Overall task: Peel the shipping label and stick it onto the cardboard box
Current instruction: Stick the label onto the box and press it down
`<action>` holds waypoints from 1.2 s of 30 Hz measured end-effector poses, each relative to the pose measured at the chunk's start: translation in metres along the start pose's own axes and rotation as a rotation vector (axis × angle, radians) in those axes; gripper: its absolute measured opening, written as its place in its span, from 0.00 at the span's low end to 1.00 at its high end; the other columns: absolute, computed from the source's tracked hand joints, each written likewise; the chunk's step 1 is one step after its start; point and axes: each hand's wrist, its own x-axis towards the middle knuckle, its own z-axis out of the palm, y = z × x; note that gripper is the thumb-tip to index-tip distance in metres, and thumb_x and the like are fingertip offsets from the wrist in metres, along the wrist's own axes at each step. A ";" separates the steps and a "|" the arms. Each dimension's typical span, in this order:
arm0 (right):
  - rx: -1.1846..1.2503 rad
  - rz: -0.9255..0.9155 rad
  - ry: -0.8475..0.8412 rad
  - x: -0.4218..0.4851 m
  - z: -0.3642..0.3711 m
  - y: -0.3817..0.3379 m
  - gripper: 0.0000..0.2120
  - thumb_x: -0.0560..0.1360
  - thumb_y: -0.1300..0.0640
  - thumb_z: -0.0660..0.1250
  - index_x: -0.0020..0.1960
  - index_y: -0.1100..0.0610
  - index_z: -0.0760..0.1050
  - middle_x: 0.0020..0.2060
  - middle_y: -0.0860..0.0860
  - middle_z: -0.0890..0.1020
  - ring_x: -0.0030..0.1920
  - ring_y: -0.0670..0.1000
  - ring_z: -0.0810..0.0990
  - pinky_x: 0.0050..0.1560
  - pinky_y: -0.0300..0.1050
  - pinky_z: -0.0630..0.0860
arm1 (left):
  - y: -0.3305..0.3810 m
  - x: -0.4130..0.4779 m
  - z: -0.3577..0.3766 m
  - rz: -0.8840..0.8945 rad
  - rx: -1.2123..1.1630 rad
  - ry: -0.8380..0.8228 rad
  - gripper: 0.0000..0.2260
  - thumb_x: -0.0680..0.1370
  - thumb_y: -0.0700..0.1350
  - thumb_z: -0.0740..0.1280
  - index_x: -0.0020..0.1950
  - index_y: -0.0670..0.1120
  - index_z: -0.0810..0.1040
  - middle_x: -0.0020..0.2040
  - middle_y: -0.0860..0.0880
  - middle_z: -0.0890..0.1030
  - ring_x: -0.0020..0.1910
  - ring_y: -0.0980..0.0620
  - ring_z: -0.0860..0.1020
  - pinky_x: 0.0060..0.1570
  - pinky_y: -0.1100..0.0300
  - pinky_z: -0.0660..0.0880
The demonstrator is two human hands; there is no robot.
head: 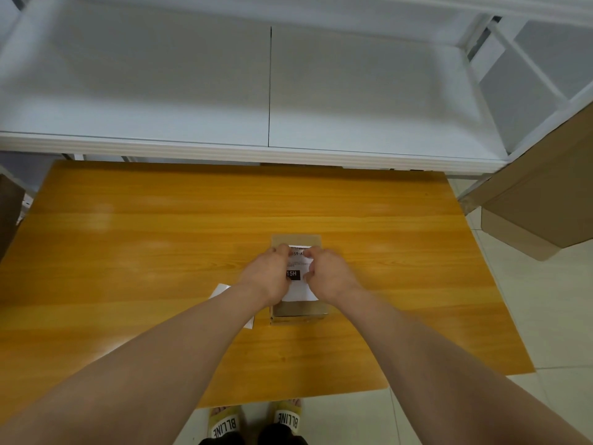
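A small cardboard box stands on the orange wooden table, right of centre. The white shipping label, with black print, lies on the box's top. My left hand rests on the label's left side and my right hand on its right side, fingers bent and pressing near its far edge. The hands hide much of the label. A white backing sheet lies on the table to the left of the box, mostly hidden under my left forearm.
A white shelf unit runs along the table's far edge. A large brown cardboard box stands on the floor at the right. My feet in yellow slippers show below the table's near edge.
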 end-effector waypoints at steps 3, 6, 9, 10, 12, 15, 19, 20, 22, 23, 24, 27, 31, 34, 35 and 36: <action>0.010 0.011 -0.022 0.002 -0.002 -0.002 0.24 0.79 0.62 0.64 0.73 0.56 0.66 0.63 0.58 0.76 0.61 0.58 0.77 0.58 0.50 0.77 | 0.000 0.002 -0.001 -0.001 0.005 -0.013 0.26 0.78 0.40 0.67 0.74 0.46 0.63 0.63 0.43 0.75 0.59 0.43 0.76 0.50 0.52 0.74; 0.011 0.028 -0.040 0.005 -0.004 -0.004 0.24 0.79 0.62 0.64 0.74 0.56 0.64 0.62 0.57 0.79 0.61 0.57 0.78 0.56 0.49 0.78 | 0.000 0.006 -0.003 -0.005 0.009 -0.029 0.27 0.77 0.39 0.67 0.74 0.46 0.62 0.64 0.42 0.75 0.59 0.42 0.76 0.50 0.52 0.75; 0.031 0.048 -0.048 0.008 -0.006 -0.005 0.27 0.79 0.61 0.64 0.76 0.55 0.62 0.61 0.57 0.80 0.60 0.57 0.79 0.53 0.46 0.76 | 0.001 0.010 -0.005 -0.011 -0.001 -0.042 0.27 0.76 0.37 0.67 0.74 0.45 0.62 0.62 0.42 0.77 0.58 0.43 0.77 0.50 0.52 0.77; 0.036 0.053 -0.051 0.009 -0.007 -0.005 0.27 0.79 0.62 0.63 0.76 0.55 0.62 0.60 0.57 0.80 0.60 0.57 0.79 0.52 0.46 0.76 | 0.001 0.012 -0.005 -0.013 -0.010 -0.044 0.27 0.76 0.37 0.67 0.73 0.45 0.62 0.61 0.42 0.77 0.57 0.43 0.78 0.48 0.52 0.77; 0.047 0.061 -0.055 0.011 -0.008 -0.005 0.26 0.79 0.62 0.63 0.75 0.54 0.62 0.60 0.57 0.81 0.59 0.58 0.80 0.54 0.47 0.77 | 0.001 0.014 -0.006 -0.018 -0.016 -0.035 0.27 0.76 0.37 0.67 0.73 0.45 0.62 0.60 0.42 0.78 0.56 0.43 0.79 0.43 0.55 0.75; 0.058 0.081 -0.069 0.013 -0.008 -0.005 0.27 0.79 0.61 0.63 0.76 0.53 0.61 0.60 0.57 0.80 0.58 0.58 0.80 0.54 0.48 0.78 | 0.000 0.016 -0.005 -0.036 -0.030 -0.021 0.28 0.76 0.37 0.68 0.73 0.44 0.61 0.58 0.42 0.80 0.55 0.44 0.80 0.40 0.57 0.72; 0.072 0.079 -0.063 0.015 -0.008 -0.005 0.27 0.79 0.62 0.63 0.76 0.53 0.60 0.59 0.58 0.81 0.57 0.58 0.80 0.50 0.46 0.77 | -0.001 0.018 -0.005 -0.072 -0.058 -0.033 0.29 0.76 0.37 0.68 0.73 0.44 0.60 0.57 0.42 0.81 0.53 0.43 0.81 0.39 0.56 0.74; 0.071 0.081 -0.064 0.015 -0.009 -0.005 0.28 0.79 0.61 0.63 0.76 0.53 0.59 0.59 0.58 0.81 0.57 0.58 0.80 0.49 0.45 0.76 | -0.001 0.018 -0.005 -0.077 -0.063 -0.037 0.29 0.75 0.37 0.69 0.73 0.44 0.60 0.56 0.42 0.81 0.53 0.43 0.81 0.39 0.56 0.74; 0.067 0.089 -0.068 0.016 -0.009 -0.006 0.28 0.79 0.62 0.63 0.76 0.53 0.59 0.60 0.58 0.80 0.57 0.58 0.80 0.47 0.45 0.75 | -0.001 0.020 -0.006 -0.082 -0.073 -0.044 0.29 0.75 0.37 0.69 0.73 0.44 0.60 0.55 0.43 0.81 0.52 0.44 0.81 0.40 0.56 0.74; 0.065 0.092 -0.069 0.016 -0.009 -0.006 0.28 0.79 0.62 0.63 0.76 0.53 0.58 0.60 0.58 0.80 0.56 0.58 0.81 0.46 0.45 0.75 | -0.001 0.020 -0.006 -0.085 -0.081 -0.048 0.29 0.75 0.37 0.69 0.73 0.44 0.60 0.55 0.43 0.81 0.52 0.44 0.81 0.40 0.56 0.75; 0.064 0.093 -0.070 0.016 -0.009 -0.006 0.28 0.79 0.62 0.63 0.76 0.52 0.58 0.60 0.58 0.80 0.56 0.58 0.81 0.46 0.45 0.75 | -0.001 0.020 -0.007 -0.087 -0.090 -0.051 0.29 0.75 0.37 0.69 0.72 0.44 0.60 0.55 0.43 0.82 0.51 0.44 0.81 0.40 0.55 0.76; 0.055 0.091 -0.068 0.017 -0.009 -0.007 0.29 0.79 0.62 0.63 0.77 0.52 0.58 0.61 0.58 0.80 0.56 0.58 0.81 0.46 0.45 0.76 | -0.001 0.020 -0.008 -0.090 -0.104 -0.056 0.29 0.75 0.37 0.69 0.72 0.45 0.60 0.53 0.44 0.81 0.49 0.45 0.81 0.38 0.56 0.75; 0.004 0.042 -0.075 0.015 -0.009 -0.008 0.29 0.78 0.63 0.63 0.77 0.49 0.60 0.62 0.57 0.79 0.57 0.57 0.80 0.46 0.44 0.75 | 0.000 0.019 -0.009 -0.087 -0.105 -0.056 0.28 0.75 0.37 0.69 0.71 0.46 0.61 0.55 0.43 0.81 0.45 0.47 0.78 0.36 0.57 0.74; -0.067 -0.031 -0.106 0.014 -0.007 -0.010 0.29 0.78 0.63 0.62 0.76 0.46 0.62 0.62 0.56 0.79 0.57 0.57 0.80 0.40 0.42 0.73 | 0.000 0.019 -0.010 -0.087 -0.104 -0.049 0.27 0.75 0.37 0.69 0.70 0.46 0.61 0.53 0.43 0.80 0.43 0.47 0.78 0.32 0.58 0.73; -0.090 -0.053 -0.118 0.015 -0.006 -0.011 0.29 0.78 0.63 0.62 0.76 0.46 0.62 0.61 0.56 0.79 0.56 0.57 0.80 0.36 0.40 0.71 | -0.001 0.018 -0.009 -0.087 -0.101 -0.044 0.27 0.75 0.37 0.69 0.69 0.45 0.61 0.52 0.43 0.80 0.42 0.47 0.78 0.31 0.59 0.71; -0.110 -0.070 -0.126 0.015 -0.006 -0.011 0.28 0.78 0.63 0.61 0.76 0.46 0.62 0.61 0.56 0.79 0.55 0.57 0.80 0.31 0.39 0.68 | -0.001 0.018 -0.009 -0.087 -0.101 -0.037 0.26 0.75 0.37 0.69 0.69 0.45 0.62 0.52 0.43 0.80 0.42 0.47 0.78 0.30 0.59 0.70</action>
